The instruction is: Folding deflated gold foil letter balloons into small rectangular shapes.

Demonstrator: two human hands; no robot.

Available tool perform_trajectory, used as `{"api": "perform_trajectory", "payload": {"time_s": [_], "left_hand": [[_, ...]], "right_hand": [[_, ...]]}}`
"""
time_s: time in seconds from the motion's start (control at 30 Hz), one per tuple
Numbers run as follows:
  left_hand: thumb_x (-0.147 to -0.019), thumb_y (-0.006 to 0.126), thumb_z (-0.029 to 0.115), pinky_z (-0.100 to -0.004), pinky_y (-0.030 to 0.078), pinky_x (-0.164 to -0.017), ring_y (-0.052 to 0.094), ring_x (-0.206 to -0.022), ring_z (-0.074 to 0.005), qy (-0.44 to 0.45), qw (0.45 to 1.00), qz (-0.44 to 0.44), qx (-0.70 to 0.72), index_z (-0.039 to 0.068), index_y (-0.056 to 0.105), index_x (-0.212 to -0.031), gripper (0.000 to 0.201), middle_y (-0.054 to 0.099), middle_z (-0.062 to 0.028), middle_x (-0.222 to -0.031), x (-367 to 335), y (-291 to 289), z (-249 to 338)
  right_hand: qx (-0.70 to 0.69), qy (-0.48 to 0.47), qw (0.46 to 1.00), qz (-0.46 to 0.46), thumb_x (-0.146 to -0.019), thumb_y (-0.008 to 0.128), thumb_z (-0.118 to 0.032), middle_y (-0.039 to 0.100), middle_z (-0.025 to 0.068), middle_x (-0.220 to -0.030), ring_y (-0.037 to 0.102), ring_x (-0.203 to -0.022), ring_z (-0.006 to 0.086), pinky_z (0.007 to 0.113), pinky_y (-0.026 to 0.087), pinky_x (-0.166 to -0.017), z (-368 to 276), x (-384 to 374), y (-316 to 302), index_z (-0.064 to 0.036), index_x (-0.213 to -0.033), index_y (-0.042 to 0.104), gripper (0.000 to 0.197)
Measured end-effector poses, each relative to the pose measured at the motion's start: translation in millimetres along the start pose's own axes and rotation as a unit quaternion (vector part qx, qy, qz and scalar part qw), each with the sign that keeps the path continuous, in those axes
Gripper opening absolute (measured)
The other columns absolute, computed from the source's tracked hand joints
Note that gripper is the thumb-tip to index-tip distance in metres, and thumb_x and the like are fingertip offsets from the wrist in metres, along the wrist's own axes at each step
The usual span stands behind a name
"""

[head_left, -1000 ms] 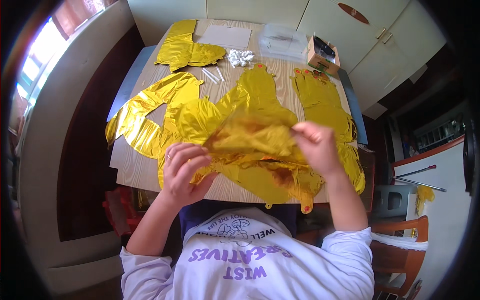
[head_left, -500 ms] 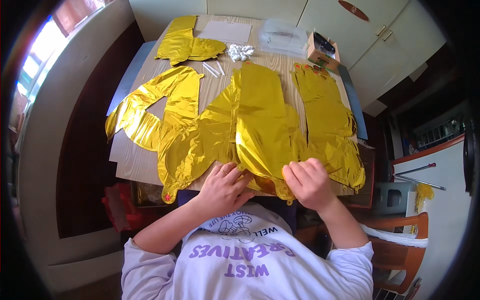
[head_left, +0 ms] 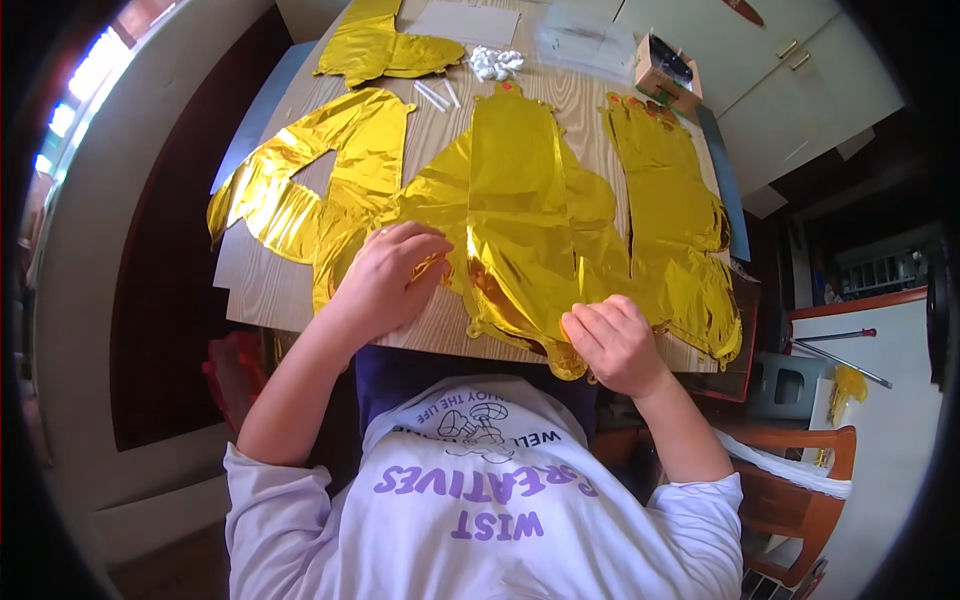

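Observation:
A flat gold foil balloon lies in the middle of the table, its near edge creased and partly turned up. My right hand is closed on that near edge, by a rounded tab at the table's front. Further left, my left hand curls over gold foil, with a bit of crumpled foil showing between thumb and fingers. Beyond it spreads another flat gold balloon with an opening in it; my left forearm hides its near part. A third gold balloon lies on the right.
At the far left is another gold foil piece. Several white sticks and a heap of small white pieces lie behind the middle balloon. A small open box stands at the back right, beside a clear plastic sheet.
My left hand has moved up and left from the middle balloon's near edge. My right hand keeps its hold there. The view has tilted, shifting the table upward in the picture.

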State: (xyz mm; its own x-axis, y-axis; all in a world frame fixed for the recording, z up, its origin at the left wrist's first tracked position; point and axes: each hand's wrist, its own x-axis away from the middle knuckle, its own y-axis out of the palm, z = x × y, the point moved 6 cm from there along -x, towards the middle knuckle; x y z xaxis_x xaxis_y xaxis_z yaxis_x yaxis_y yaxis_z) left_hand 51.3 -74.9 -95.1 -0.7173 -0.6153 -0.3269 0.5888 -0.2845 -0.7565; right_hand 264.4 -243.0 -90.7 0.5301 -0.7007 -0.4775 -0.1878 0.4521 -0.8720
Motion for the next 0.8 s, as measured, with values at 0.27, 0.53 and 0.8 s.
{"api": "perform_trajectory", "payload": {"time_s": [0.27,0.53,0.8], "left_hand": [[-0.09,0.07,0.012,-0.0434,0.05,-0.098,0.065,-0.11,-0.0321,0.097,0.994,-0.041,-0.016,0.004,0.072,-0.107,0.019,0.069,-0.0124,-0.115,-29,16,17],[-0.089,0.074,0.017,-0.0436,0.047,-0.102,0.062,-0.115,-0.0317,0.114,0.991,-0.07,-0.011,0.006,0.072,-0.108,0.022,0.067,-0.0115,-0.118,-35,40,20],[-0.083,0.079,0.021,-0.0451,0.046,-0.102,0.06,-0.113,-0.0315,0.148,0.985,-0.077,-0.04,0.009,0.072,-0.107,0.028,0.064,-0.0095,-0.116,-29,59,13]], "right_hand": [[-0.009,0.011,0.999,-0.03,-0.084,0.063,-0.013,0.069,0.0116,-0.097,0.065,-0.088,0.0235,0.04,0.051,-0.086,-11,7,4,-0.0007,-0.102,0.069,0.023],[-0.016,0.012,0.999,-0.036,-0.085,0.06,-0.014,0.069,0.0118,-0.099,0.065,-0.089,0.0239,0.04,0.051,-0.087,-16,9,10,-0.0004,-0.104,0.069,0.025],[-0.118,0.074,0.98,-0.139,-0.07,0.074,-0.025,0.066,0.0113,-0.104,0.062,-0.1,0.0279,0.048,0.043,-0.101,-12,1,-2,-0.0029,-0.107,0.07,0.043]]}}
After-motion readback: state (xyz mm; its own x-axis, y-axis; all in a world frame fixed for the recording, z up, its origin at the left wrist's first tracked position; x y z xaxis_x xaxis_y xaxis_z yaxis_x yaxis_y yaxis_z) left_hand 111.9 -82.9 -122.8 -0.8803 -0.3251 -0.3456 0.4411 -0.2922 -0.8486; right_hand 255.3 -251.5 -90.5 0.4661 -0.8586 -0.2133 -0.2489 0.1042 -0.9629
